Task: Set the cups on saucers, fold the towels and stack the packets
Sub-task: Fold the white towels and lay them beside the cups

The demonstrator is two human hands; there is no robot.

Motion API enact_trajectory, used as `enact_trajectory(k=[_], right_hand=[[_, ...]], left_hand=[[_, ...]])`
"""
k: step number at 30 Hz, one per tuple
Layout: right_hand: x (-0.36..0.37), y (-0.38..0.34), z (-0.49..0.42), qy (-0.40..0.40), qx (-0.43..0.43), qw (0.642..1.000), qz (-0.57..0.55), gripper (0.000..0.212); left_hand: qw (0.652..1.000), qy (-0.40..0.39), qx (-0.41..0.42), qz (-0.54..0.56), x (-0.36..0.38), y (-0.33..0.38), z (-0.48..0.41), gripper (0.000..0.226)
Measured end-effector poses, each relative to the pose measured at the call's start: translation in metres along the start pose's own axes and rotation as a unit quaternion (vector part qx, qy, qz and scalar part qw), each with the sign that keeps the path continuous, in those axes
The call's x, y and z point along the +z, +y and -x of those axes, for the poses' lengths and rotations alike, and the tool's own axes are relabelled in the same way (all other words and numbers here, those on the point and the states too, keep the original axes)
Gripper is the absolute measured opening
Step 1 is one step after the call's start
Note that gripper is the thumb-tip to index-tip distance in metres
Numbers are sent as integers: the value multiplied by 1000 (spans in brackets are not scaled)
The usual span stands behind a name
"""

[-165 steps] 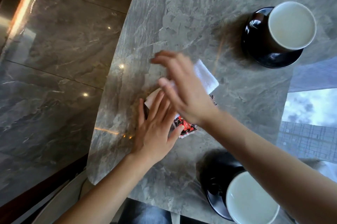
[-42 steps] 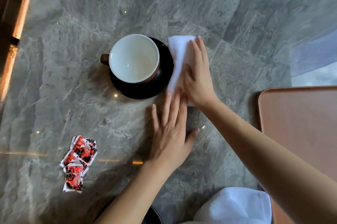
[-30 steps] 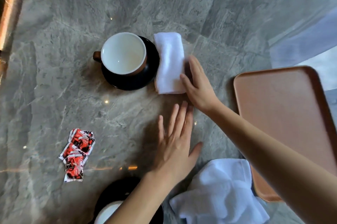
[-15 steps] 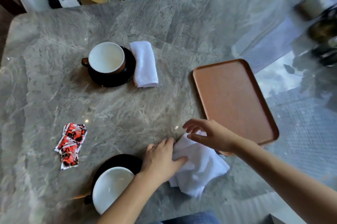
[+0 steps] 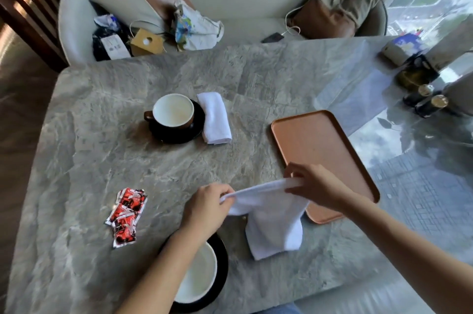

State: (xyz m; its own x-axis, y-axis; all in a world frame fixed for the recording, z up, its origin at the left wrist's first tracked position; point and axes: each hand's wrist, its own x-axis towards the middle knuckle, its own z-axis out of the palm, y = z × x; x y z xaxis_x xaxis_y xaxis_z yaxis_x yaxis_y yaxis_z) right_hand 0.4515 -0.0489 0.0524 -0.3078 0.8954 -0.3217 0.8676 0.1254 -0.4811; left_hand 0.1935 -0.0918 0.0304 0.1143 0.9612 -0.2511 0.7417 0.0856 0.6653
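Towel (image 5: 271,221) edge runs left-right, pinched by left hand (image 5: 207,207), right hand (image 5: 314,185).

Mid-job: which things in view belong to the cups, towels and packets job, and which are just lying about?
Job: far cup on far saucer; near cup on near saucer; folded towel; unfolded towel, pinched by left hand and right hand; red packets.
Lying about: brown tray; dark bottles; phone; sofa clutter.
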Motion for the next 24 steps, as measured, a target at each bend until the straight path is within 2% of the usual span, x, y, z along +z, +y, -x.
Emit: enact_trajectory(k=[3, 6, 8, 10, 12, 15, 19, 24], right_hand=[[-28, -22, -12, 51, -19, 998, -17, 17], [-53, -47, -22, 107, -74, 991, -15, 17], [-67, -65, -28, 128, -104, 986, -33, 24], [-76, -80, -34, 115, -110, 986, -58, 32], [-79, -96, -44, 99, -121, 985, -72, 31], [-76, -124, -62, 97, -129, 981, -106, 26], [-81, -181, -90, 111, -168, 973, -110, 30], [-89, -251, -116, 109, -209, 957, -171, 26]], left_hand=[[997, 58, -3, 54, -40, -14, -3, 29], [991, 100, 8, 83, -79, -30, 0, 50], [991, 79, 20, 108, -103, -41, 7, 50], [987, 56, 30, 148, -127, -52, 15, 46], [977, 54, 42, 202, -152, -60, 26, 39], [960, 117, 45, 249, -186, -76, 40, 43], [943, 221, 28, 246, -233, -92, 52, 37], [919, 294, 49, 258, -301, -104, 71, 33]])
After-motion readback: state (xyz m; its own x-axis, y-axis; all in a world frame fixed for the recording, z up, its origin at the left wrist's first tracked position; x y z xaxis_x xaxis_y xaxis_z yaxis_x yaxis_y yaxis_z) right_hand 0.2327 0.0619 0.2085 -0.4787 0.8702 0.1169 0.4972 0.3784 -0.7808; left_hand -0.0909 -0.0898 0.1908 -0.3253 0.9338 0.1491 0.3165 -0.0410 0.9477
